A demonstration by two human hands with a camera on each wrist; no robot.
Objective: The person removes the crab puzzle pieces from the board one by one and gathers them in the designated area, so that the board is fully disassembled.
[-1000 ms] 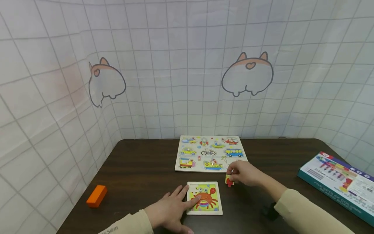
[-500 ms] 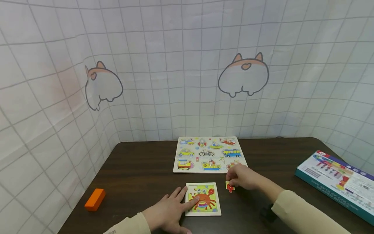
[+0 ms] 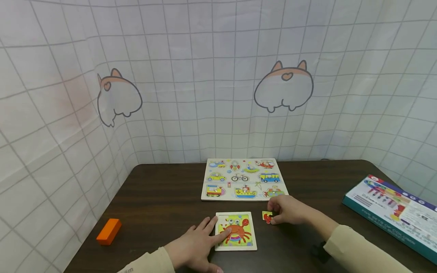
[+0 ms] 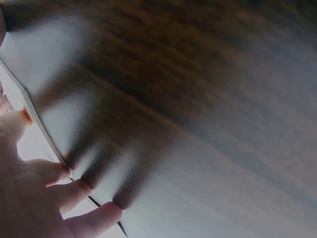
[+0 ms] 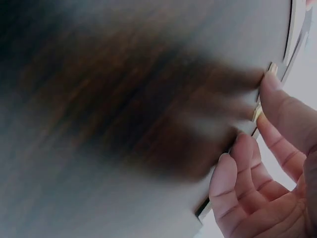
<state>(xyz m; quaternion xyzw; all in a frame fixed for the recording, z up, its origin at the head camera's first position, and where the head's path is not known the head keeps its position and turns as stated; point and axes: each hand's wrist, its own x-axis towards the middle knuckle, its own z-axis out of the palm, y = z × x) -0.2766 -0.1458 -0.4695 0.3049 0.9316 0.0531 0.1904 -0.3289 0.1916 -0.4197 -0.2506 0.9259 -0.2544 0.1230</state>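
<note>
A small square crab jigsaw puzzle in a pale wooden frame lies near the front of the table. Its upper left corner shows bare pale backing. My left hand rests across its left side with fingers spread, the index finger touching the crab picture. To the right of the frame, a yellow and red puzzle piece lies flat on the tabletop. The thumb and index finger of my right hand pinch its edges. In the right wrist view the piece appears only edge-on between thumb and finger.
Behind stands a vehicle peg puzzle board, flat on the dark table, close to my right hand. An orange block lies at the left edge. A boxed set sits at the right. Grid-patterned cloth surrounds the table.
The puzzle piece was tilted up in my right fingers and now lies flat, turned somewhat. My right fingers have shifted to its right side. My left hand stays on the crab puzzle.
</note>
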